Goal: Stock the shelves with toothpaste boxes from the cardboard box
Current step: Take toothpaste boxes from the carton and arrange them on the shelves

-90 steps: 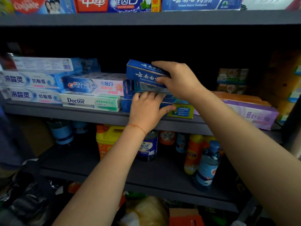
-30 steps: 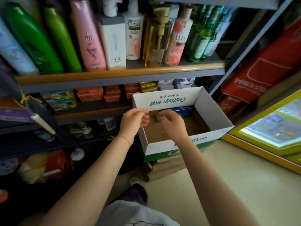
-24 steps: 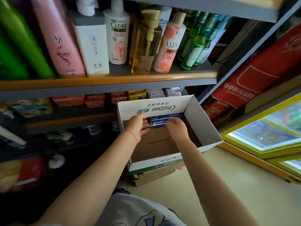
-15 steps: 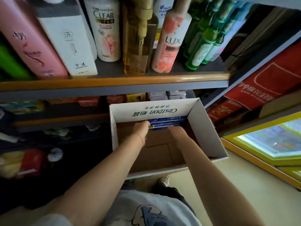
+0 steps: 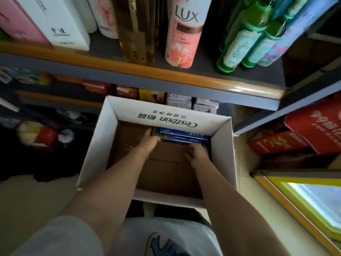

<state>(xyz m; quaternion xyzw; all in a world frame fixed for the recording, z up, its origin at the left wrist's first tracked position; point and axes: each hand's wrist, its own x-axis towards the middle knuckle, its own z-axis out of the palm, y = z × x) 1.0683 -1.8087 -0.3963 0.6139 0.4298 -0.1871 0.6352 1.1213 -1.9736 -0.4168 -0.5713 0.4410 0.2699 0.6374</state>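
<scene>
Left hand (image 5: 151,143) touches the left end of the blue toothpaste boxes (image 5: 184,136) stacked against the far wall of the cardboard box (image 5: 96,145); grip not discernible. Right hand (image 5: 198,153) curls just beside them, apparently empty. Uneven end pressure could let the stack buckle and spill.

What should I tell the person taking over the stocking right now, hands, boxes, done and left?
Left hand: inside the cardboard box, fingers against the left end of the blue toothpaste boxes; grip not clear.
Right hand: also inside, at the stack's near right side; fingers hidden.
Toothpaste boxes: stacked against the far wall of the cardboard box; the rest of its floor is bare.
Done: nothing lifted out yet.
Left: lift the stack and shelve it.
</scene>
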